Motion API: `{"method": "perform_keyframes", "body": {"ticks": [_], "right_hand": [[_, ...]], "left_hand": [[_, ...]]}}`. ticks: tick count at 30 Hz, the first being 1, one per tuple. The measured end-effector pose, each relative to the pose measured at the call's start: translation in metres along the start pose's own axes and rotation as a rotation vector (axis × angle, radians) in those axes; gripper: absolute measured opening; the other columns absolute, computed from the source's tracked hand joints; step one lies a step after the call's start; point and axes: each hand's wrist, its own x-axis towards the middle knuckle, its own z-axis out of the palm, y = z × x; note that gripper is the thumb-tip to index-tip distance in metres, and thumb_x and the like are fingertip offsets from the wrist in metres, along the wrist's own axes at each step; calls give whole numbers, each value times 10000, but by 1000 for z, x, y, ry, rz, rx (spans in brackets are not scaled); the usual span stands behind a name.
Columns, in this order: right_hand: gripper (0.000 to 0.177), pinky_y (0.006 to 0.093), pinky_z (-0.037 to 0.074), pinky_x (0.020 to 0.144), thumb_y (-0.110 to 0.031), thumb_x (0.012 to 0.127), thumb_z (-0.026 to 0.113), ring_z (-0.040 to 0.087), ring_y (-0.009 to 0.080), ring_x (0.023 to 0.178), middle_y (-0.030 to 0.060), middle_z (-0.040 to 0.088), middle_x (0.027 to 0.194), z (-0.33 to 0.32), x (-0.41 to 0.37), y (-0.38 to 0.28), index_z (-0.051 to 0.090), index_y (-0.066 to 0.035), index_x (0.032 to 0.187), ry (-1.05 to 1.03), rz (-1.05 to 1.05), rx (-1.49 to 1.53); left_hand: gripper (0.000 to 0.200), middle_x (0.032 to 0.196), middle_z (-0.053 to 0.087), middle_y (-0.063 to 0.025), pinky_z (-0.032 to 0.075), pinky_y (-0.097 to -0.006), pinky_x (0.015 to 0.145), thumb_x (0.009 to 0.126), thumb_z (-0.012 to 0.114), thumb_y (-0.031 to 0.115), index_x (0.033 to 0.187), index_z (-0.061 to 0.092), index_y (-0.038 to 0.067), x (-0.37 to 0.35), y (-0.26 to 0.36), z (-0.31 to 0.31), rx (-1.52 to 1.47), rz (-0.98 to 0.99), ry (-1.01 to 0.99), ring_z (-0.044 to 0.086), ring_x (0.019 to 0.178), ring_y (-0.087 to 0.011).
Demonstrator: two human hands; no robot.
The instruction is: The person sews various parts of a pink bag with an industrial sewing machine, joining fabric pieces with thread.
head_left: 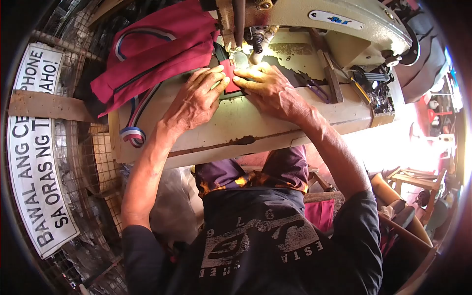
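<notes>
Under the needle area of a sewing machine, a small red piece of fabric with dark edging lies on the machine bed. My left hand grips its left edge, with fingers bent and pressed together. From the other side, my right hand pinches the fabric's right edge close to the presser foot, fingertips partly lit by the lamp. A larger crimson cloth spreads to the left of my left hand. A striped red, white and blue ribbon trails over the table's front edge.
Thread snips lie right of my right hand, beside a metal bar and a yellow-handled tool. A tray of small metal parts sits at the right end. Wire mesh with a lettered sign stands left.
</notes>
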Motion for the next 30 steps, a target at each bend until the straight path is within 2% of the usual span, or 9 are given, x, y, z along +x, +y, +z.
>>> {"method": "perform_keyframes", "body": {"ticks": [2,8,11,18,21,24,27,28,30], "right_hand": [[376,436,441,1027,-118,898,692,578,308,1221,114,638,1338,-2,0,-1,669,-45,1266,-8,-16,-19],[359,443,425,1069,-165,932,668,556,309,1253,107,633,1321,-6,-4,-6,656,-46,1271,-11,-29,-41],[360,450,425,1088,-173,931,676,553,322,1265,111,640,1310,-5,-6,-6,661,-49,1269,-9,-16,-31],[332,459,439,1097,-170,916,696,567,331,1262,118,660,1275,-6,-8,-7,687,-46,1223,-1,-17,-7],[334,467,455,1078,-158,896,705,587,331,1241,119,670,1255,-6,-8,-8,691,-42,1209,11,-49,-49],[341,465,471,1049,-159,889,703,603,324,1221,119,682,1239,-4,-8,-12,696,-45,1210,46,-64,-100],[345,456,481,1031,-161,893,696,610,314,1208,115,689,1235,-6,-7,-13,700,-42,1216,22,-62,-132],[348,452,485,1023,-161,895,692,616,309,1194,113,694,1232,-6,-6,-15,701,-36,1220,22,-55,-123],[350,455,485,1030,-141,884,719,618,318,1197,112,696,1239,-10,-5,-19,709,-39,1219,8,-41,-108]], "left_hand": [[388,1258,626,-139,478,-459,1063,825,666,-51,1209,677,-1,-2,-2,-1,-57,-37,-18,594,1195,-358],[306,1207,659,-119,501,-432,1014,817,737,-1,1122,703,1,-7,-14,5,-118,-18,20,621,1160,-321],[268,1190,672,-120,498,-433,1023,821,749,9,1085,709,4,-8,-14,7,-92,-27,32,627,1178,-307],[355,1309,629,-163,448,-473,1114,854,750,88,1182,661,-12,-14,7,1,-19,-78,-41,567,1301,-330],[288,1285,629,-154,449,-474,1104,871,731,70,1140,670,-11,-13,10,-2,14,-77,-12,564,1297,-331],[197,1239,631,-144,458,-476,1080,887,719,68,1059,669,-12,4,-7,-1,-60,3,-34,589,1249,-339],[137,1189,635,-137,465,-476,1059,893,714,68,987,653,-12,13,-13,14,-222,-22,53,615,1194,-332],[143,1194,642,-124,482,-458,1025,899,720,103,974,652,2,13,-14,14,-259,-51,8,632,1157,-311],[152,1140,642,-103,491,-433,961,905,702,111,1014,650,18,11,-17,15,-194,-15,59,636,1070,-291]]}}
